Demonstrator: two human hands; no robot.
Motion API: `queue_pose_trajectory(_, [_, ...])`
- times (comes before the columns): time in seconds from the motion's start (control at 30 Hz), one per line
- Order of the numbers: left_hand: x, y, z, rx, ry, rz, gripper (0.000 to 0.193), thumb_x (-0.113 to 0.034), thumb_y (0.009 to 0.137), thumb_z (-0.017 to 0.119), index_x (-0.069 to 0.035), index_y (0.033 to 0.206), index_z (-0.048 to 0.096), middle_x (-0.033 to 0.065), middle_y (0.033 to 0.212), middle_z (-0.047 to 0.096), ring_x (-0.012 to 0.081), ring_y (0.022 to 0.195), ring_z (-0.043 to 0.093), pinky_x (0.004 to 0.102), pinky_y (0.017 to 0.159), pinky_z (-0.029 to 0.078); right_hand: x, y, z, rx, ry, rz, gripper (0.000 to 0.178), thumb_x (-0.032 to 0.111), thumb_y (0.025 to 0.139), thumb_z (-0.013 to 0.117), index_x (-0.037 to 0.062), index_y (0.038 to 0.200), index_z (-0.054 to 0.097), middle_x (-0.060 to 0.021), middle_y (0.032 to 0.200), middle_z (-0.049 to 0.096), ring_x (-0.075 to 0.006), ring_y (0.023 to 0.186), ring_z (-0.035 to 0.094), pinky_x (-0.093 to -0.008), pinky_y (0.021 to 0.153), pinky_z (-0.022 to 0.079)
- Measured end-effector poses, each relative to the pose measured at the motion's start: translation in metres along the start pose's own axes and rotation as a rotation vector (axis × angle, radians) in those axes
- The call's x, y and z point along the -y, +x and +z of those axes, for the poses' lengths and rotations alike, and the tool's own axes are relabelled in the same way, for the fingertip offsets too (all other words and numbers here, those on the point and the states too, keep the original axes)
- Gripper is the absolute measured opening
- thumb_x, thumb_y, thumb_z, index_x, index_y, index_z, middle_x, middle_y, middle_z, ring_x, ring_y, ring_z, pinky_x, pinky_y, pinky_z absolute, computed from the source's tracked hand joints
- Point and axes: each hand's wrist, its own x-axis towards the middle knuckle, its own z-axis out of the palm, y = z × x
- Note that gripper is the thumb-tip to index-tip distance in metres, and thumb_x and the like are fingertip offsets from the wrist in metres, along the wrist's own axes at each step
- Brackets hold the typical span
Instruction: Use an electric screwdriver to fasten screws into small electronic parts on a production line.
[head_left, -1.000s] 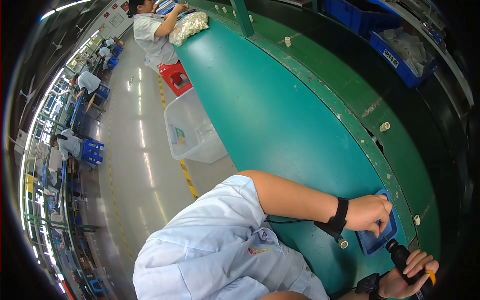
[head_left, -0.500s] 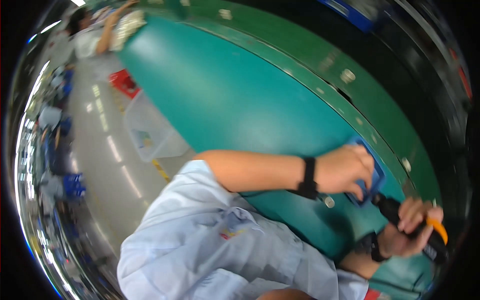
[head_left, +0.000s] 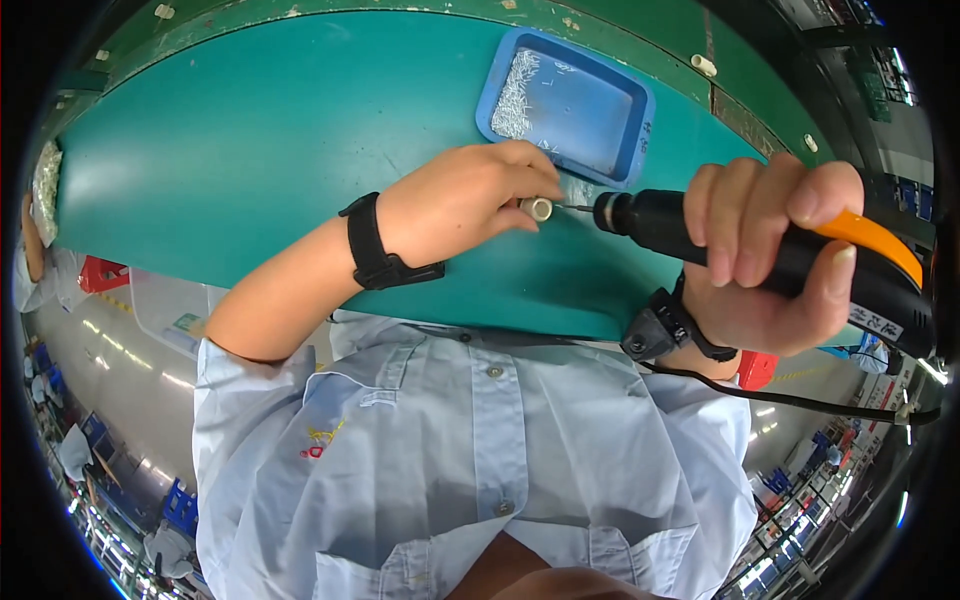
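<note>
A small cream-coloured cylindrical piece (head_left: 537,209) is pinched in the fingers of my left hand (head_left: 450,200), its round end turned toward the right. My right hand (head_left: 765,235) wraps round a black electric screwdriver (head_left: 655,222) with an orange strip. The thin bit (head_left: 578,208) of the driver points left at the piece, very near its end; whether they touch I cannot tell. Just beyond both hands lies a blue tray (head_left: 643,125), with many small silvery screws (head_left: 513,105) heaped along its left side.
The green tabletop (head_left: 250,130) stretches to the left, bounded by a raised green ledge (head_left: 640,42) at the back. A black cable (head_left: 790,400) runs by my right forearm. Beyond the table at left are a clear bin (head_left: 165,310), a red container (head_left: 100,274) and another person's arm (head_left: 33,240).
My left hand has come out of the blue tray toward me. The screwdriver in my right hand now lines up with the small piece. The whole view has swung round.
</note>
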Motion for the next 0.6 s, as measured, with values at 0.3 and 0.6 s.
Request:
queue_pose_trajectory(0.3, [0.001,-0.007,0.009,0.024,-0.141,-0.243,0.018,-0.003,0.074,0.070,-0.002,0.088,0.058,0.0098,0.075,0.064,0.0232,0.068,0.064,0.0329,0.060,0.049,-0.004,-0.011,0.019,-0.066,-0.107,0.095,0.030,0.035,0.092,0.049,0.0059,0.099,0.047,-0.0005,0.059,0.046,-0.0108,0.046,0.042,-0.0276,0.049,0.035])
queue_pose_trajectory(0.6, [0.002,-0.008,0.008,-0.028,-0.146,-0.247,0.018,-0.004,0.073,0.071,-0.002,0.083,0.055,0.0108,0.075,0.064,0.0252,0.068,0.064,0.0337,0.060,0.049,-0.009,-0.008,0.035,-0.060,-0.235,0.176,0.029,0.034,0.091,0.053,0.0063,0.096,0.046,-0.0006,0.059,0.047,-0.0120,0.047,0.045,-0.0283,0.049,0.037])
